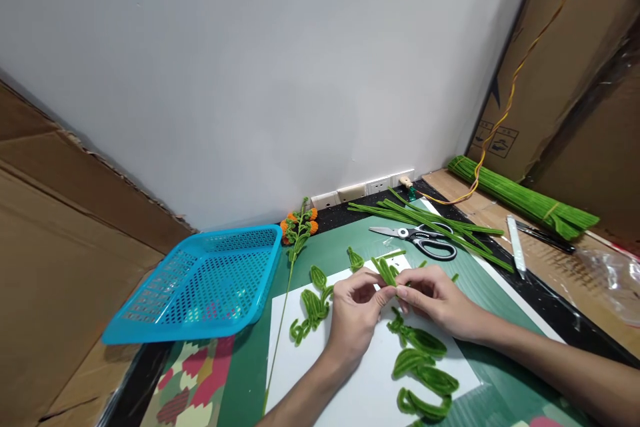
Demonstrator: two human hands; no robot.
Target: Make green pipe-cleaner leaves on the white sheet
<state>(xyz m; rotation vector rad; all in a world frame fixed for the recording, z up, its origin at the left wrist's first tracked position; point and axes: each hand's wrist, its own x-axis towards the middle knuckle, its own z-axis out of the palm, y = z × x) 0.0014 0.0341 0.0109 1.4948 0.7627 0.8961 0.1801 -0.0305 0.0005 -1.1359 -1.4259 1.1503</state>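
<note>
Between both hands is a small bundle of bent green pipe cleaners [385,271], shaped into a leaf-like loop. My left hand [357,303] pinches its lower part from the left. Thumb and fingers of my right hand [430,297] close on the same piece from the right, close to the left thumb. Beneath the hands lies a white sheet of paper [365,380]. Finished-looking green pipe cleaner leaves [425,363] are on its right side, and more curled leaves [313,307] rest left of my left hand. A single leaf [355,259] sits just behind.
Scissors [420,237] and loose green pipe cleaners [450,221] lie behind the hands. A blue basket [200,330] stands left, beside an orange-flowered stem [295,247]. At right are a thick green pipe cleaner bundle [525,197], a white-handled tool [516,247] and a hanging yellow wire [510,97].
</note>
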